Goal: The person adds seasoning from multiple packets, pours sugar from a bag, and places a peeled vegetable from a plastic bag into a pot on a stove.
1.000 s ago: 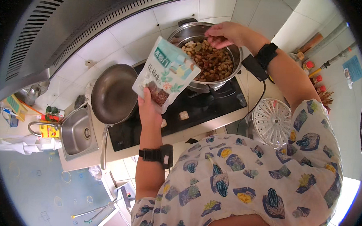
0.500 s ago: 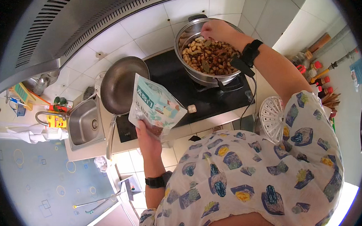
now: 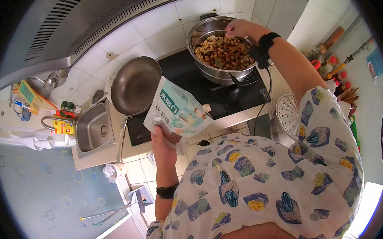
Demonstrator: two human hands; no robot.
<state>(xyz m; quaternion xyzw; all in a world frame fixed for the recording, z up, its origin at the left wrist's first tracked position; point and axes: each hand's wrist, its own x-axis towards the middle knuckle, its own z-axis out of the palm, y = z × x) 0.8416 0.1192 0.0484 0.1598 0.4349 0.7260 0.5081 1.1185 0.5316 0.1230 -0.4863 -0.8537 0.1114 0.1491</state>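
In my left hand point(image 3: 164, 151) is a pale green and white stand-up pouch point(image 3: 178, 108), gripped near its lower end. Small reddish-brown grains show through the clear part at its bottom. Over the far side of a steel pot point(image 3: 221, 74) is my right hand point(image 3: 241, 29), fingers bunched together and pointing down. Whatever those fingers may hold is hidden. Unshelled peanuts point(image 3: 207, 48), dark reddish-brown spices and a few bay leaves point(image 3: 218, 63) fill much of the pot, which stands on a black cooktop point(image 3: 226, 105).
A dark wok point(image 3: 135, 85) with a long handle lies left of the pouch, beside a steel sink point(image 3: 94, 132). To the right are a perforated steel steamer plate point(image 3: 288, 115) and several red-capped bottles point(image 3: 339, 76). The range hood point(image 3: 54, 41) overhangs the upper left.
The pouch and my left hand have shifted slightly right in the picture. My right hand has moved a little right over the pot, fingers still bunched. The view has shifted slightly.
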